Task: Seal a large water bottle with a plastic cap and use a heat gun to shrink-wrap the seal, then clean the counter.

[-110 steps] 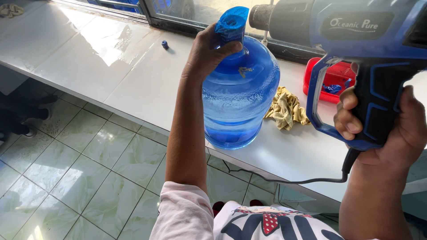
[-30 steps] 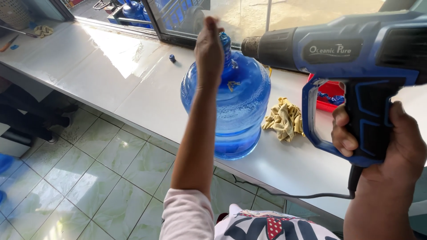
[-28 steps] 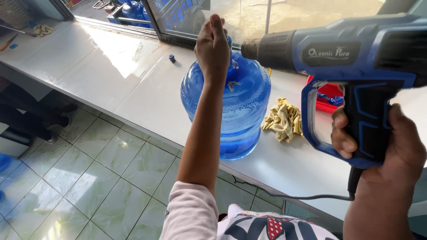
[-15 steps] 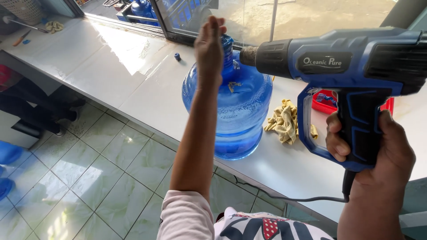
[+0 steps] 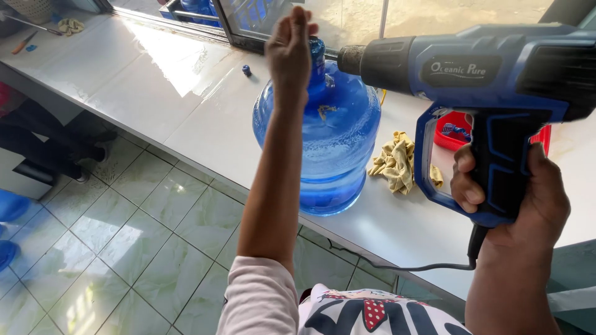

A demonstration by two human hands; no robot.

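A large blue water bottle (image 5: 323, 149) stands upright on the white counter (image 5: 186, 99). My left hand (image 5: 289, 46) grips its capped neck from the near side, hiding most of the cap. My right hand (image 5: 518, 195) holds a blue and black heat gun (image 5: 472, 80) by its handle. The gun's nozzle points left at the bottle's neck, a short gap away. The gun's black cord hangs down below the counter edge.
A crumpled yellow cloth (image 5: 397, 162) lies on the counter right of the bottle, with a red tray (image 5: 456, 130) behind it. A small blue cap (image 5: 246, 70) sits further back. A glass window frame runs along the counter's far edge. Tiled floor lies below left.
My view has shifted, and the heat gun has moved lower and closer to the bottle's neck. My left hand stays on the neck of the bottle.
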